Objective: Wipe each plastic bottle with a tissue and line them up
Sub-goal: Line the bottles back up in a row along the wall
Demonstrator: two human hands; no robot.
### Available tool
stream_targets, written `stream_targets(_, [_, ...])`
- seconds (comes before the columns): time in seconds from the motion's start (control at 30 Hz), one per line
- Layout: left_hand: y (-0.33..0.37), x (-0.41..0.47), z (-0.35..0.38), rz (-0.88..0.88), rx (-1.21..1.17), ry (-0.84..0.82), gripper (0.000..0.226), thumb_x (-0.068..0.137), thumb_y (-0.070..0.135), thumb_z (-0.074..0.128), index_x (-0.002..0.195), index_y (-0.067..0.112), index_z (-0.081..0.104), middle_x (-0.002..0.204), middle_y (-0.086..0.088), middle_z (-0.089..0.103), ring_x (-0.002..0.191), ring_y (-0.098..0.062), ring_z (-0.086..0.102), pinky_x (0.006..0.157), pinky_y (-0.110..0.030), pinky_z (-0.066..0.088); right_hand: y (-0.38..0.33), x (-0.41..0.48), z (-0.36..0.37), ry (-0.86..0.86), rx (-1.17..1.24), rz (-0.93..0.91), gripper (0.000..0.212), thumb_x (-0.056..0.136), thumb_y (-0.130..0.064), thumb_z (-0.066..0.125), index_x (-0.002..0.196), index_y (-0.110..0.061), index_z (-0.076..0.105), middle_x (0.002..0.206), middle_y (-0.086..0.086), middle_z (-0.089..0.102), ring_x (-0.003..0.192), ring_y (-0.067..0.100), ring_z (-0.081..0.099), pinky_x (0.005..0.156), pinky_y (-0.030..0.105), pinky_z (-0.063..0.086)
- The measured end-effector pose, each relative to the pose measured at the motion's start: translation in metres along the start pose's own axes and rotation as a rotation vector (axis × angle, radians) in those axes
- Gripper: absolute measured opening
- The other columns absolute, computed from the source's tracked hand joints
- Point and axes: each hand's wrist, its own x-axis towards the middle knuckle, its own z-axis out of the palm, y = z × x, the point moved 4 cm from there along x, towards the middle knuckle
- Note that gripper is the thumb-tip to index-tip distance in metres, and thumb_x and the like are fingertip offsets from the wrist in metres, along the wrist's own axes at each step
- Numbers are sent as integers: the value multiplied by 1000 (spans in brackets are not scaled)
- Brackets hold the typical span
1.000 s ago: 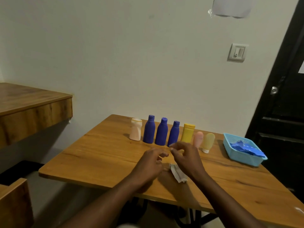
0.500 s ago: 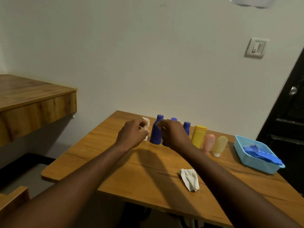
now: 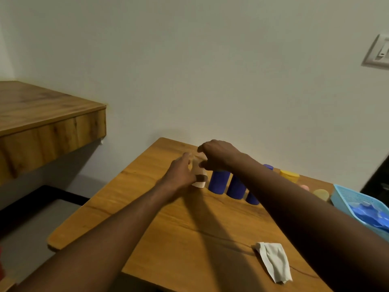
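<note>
A row of plastic bottles stands along the far side of the wooden table (image 3: 189, 232). At its left end is a cream bottle (image 3: 199, 175); my left hand (image 3: 181, 175) holds its body from the left, thumb across the front. My right hand (image 3: 216, 154) grips the bottle's top from above. To the right stand three blue bottles (image 3: 219, 181), partly hidden by my right forearm, then a yellow bottle (image 3: 289, 175), a pink one (image 3: 305, 187) and a pale yellow one (image 3: 321, 194). A crumpled white tissue (image 3: 273, 261) lies on the table near the front right.
A light-blue plastic basket (image 3: 345, 197) holding blue items sits at the right edge of the table. A wooden shelf (image 3: 42, 119) juts from the wall at left. A wall switch (image 3: 379, 51) is at upper right.
Both hands left the tissue on the table, reached to the row and closed on the cream bottle at its left end. The camera view shifted left and downward.
</note>
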Motion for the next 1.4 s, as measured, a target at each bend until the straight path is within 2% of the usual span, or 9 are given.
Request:
stream_targets(0.13, [-7, 1, 14, -31, 79, 72, 89, 83, 44, 84, 154, 18, 39, 143, -7, 60, 129, -28, 61, 100, -39, 52, 2, 21, 1, -51, -53, -3, 39, 88, -28, 71, 122, -13, 61, 102, 4, 67, 86, 20, 64, 68, 27, 52])
stream_targets(0.33, [-24, 32, 19, 30, 67, 147, 67, 83, 42, 84, 138, 18, 54, 134, -5, 67, 120, -23, 66, 95, -36, 55, 14, 59, -8, -152, 103, 60, 37, 79, -33, 80, 110, -16, 68, 99, 2, 68, 86, 18, 62, 63, 28, 49])
stream_targets(0.4, [-25, 49, 12, 49, 91, 173, 68, 83, 43, 85, 138, 18, 55, 134, -6, 67, 120, -23, 66, 94, -37, 56, 18, 75, -11, -135, 124, 70, 35, 78, -32, 80, 107, -16, 70, 99, 3, 70, 88, 19, 63, 71, 33, 55])
stream_targets(0.53, [-26, 92, -5, 69, 130, 224, 65, 82, 43, 85, 135, 14, 59, 131, -7, 68, 118, -23, 66, 87, -30, 50, 24, 113, -16, -108, 137, 73, 37, 81, -30, 79, 113, -12, 69, 105, 6, 69, 97, 24, 64, 88, 43, 56])
stream_targets(0.7, [-37, 141, -18, 65, 138, 237, 55, 82, 49, 84, 121, 13, 69, 120, -5, 74, 107, -22, 71, 86, -31, 55, 27, 163, -13, -92, 94, 43, 40, 87, -27, 75, 119, -6, 67, 114, 13, 68, 105, 29, 63, 94, 43, 54])
stream_targets(1.0, [-57, 198, -8, 34, 140, 159, 58, 86, 42, 82, 130, 7, 65, 132, -10, 70, 116, -27, 69, 98, -37, 54, 49, 221, 25, -176, 28, 48, 44, 91, -22, 72, 129, -3, 62, 123, 16, 64, 109, 30, 63, 93, 40, 55])
stream_targets(1.17, [-69, 206, -3, 4, 121, 152, 58, 89, 44, 79, 132, 7, 65, 132, -10, 69, 115, -27, 69, 91, -31, 51, 53, 236, 36, -187, 59, 62, 47, 88, -26, 75, 129, -6, 63, 120, 16, 64, 100, 34, 67, 83, 46, 61])
stream_targets(1.3, [-75, 204, -1, -26, 114, 140, 60, 87, 46, 80, 131, 8, 63, 130, -10, 69, 112, -26, 69, 91, -33, 54, 55, 237, 39, -165, 133, 52, 54, 89, -27, 73, 139, -12, 56, 135, 11, 59, 118, 31, 59, 94, 36, 51])
stream_targets(1.4, [-73, 195, -1, -42, 124, 132, 66, 84, 50, 82, 131, 10, 60, 128, -9, 68, 109, -25, 67, 93, -38, 57, 57, 231, 36, -147, 206, 78, 70, 86, -33, 77, 147, -23, 45, 144, 8, 52, 128, 30, 52, 101, 40, 44])
